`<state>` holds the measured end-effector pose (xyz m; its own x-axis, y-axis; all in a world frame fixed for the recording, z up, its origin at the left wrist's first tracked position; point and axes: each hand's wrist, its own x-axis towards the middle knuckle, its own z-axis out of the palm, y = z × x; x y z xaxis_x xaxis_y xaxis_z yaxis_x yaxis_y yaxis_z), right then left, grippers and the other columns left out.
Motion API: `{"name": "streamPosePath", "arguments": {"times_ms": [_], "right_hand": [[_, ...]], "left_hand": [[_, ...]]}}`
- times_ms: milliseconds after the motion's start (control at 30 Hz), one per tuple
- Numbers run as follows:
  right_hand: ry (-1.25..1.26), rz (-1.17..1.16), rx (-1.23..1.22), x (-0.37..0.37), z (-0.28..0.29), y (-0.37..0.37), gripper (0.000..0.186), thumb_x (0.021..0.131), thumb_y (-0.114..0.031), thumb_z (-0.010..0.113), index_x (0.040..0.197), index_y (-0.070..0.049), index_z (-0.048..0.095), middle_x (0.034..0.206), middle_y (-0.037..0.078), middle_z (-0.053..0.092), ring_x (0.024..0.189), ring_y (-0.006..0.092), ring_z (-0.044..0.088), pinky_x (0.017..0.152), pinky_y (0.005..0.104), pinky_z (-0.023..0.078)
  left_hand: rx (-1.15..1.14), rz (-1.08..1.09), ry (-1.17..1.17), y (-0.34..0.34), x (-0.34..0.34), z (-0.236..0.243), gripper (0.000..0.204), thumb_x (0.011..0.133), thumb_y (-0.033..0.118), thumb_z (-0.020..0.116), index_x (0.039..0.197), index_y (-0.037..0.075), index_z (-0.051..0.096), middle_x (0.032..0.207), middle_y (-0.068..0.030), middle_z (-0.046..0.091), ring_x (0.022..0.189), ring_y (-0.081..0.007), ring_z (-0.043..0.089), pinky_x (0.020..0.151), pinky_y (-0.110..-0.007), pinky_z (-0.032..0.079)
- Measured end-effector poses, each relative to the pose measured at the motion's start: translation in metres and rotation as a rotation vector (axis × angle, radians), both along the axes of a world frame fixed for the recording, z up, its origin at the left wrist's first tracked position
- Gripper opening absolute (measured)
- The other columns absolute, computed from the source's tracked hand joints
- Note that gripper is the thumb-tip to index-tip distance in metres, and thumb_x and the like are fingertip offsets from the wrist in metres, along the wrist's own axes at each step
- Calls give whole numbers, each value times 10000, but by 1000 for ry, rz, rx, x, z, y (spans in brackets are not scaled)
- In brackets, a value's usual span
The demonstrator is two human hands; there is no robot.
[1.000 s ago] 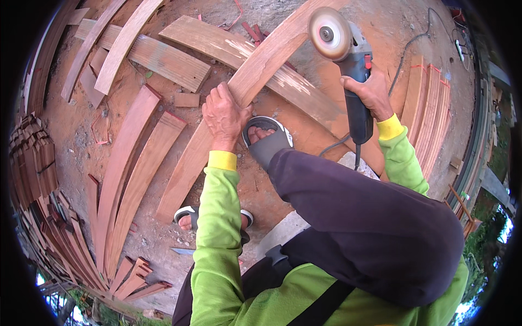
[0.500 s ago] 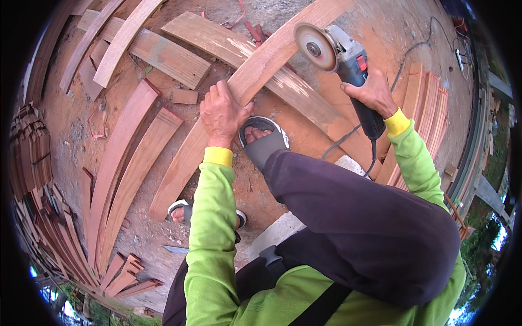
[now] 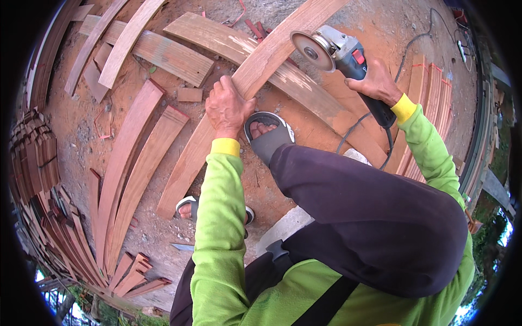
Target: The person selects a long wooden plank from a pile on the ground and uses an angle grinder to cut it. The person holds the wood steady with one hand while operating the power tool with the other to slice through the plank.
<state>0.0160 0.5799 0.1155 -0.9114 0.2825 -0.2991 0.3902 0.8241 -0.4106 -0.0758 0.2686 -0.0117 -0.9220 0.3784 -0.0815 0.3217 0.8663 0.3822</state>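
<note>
My left hand (image 3: 227, 108) is closed on a long reddish wooden plank (image 3: 254, 79), which lies diagonally across a weathered board (image 3: 296, 87) with pale splintered marks. My right hand (image 3: 375, 81) grips a grey and dark-bodied angle grinder (image 3: 348, 57) with a red switch; its round disc (image 3: 311, 51) is held beside the upper part of the plank, and I cannot tell whether they touch. My sandaled foot (image 3: 266, 136) is planted just to the right of my left hand, beside the plank.
Loose boards (image 3: 136, 136) lie left and upper left, with stacked timber (image 3: 32, 152) at the far left and bundled planks (image 3: 427, 119) at right. A power cable (image 3: 408, 41) runs to a power strip (image 3: 461, 50). A pale concrete block (image 3: 280, 228) sits under my leg.
My right hand and the grinder have shifted down and rightward, the grinder tilting so its disc swung leftward toward the plank. My left hand keeps its grip with little movement.
</note>
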Motion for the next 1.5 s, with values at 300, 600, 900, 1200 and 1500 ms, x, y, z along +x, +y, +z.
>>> {"name": "streamPosePath", "arguments": {"times_ms": [300, 600, 900, 1200, 1500], "right_hand": [[-10, 15, 24, 5, -11, 5, 649, 634, -267, 763, 1172, 42, 574, 878, 202, 669, 770, 316, 662, 749, 395, 531], [-21, 42, -36, 3, -7, 1, 635, 640, -266, 747, 1140, 74, 553, 848, 229, 654, 749, 341, 651, 725, 407, 526], [-11, 54, 16, 4, -11, 2, 629, 642, -277, 756, 1149, 48, 573, 826, 189, 654, 724, 293, 645, 725, 393, 528], [-27, 65, 9, 1, -7, 0, 605, 642, -282, 756, 1121, 45, 583, 802, 189, 651, 710, 297, 645, 717, 397, 529], [-19, 80, 42, 2, -11, 2, 629, 638, -286, 763, 1136, 50, 575, 814, 200, 653, 718, 310, 650, 716, 401, 529]], "left_hand": [[4, 7, 42, 1, 1, 1, 594, 577, 363, 844, 994, 77, 533, 905, -124, 614, 847, -321, 657, 729, -425, 544], [17, 11, 44, 2, 1, -1, 566, 586, 354, 828, 977, 74, 529, 909, -146, 628, 830, -347, 666, 725, -441, 550], [-3, 16, 48, 2, 1, 1, 568, 576, 362, 839, 966, 86, 533, 887, -123, 617, 824, -327, 664, 720, -425, 546], [3, 7, 61, 1, 1, -2, 574, 575, 372, 839, 964, 85, 530, 877, -121, 615, 819, -323, 664, 705, -421, 546], [4, 9, 47, 1, 1, -1, 574, 577, 373, 836, 963, 81, 528, 885, -127, 619, 821, -327, 662, 716, -428, 544]]}}
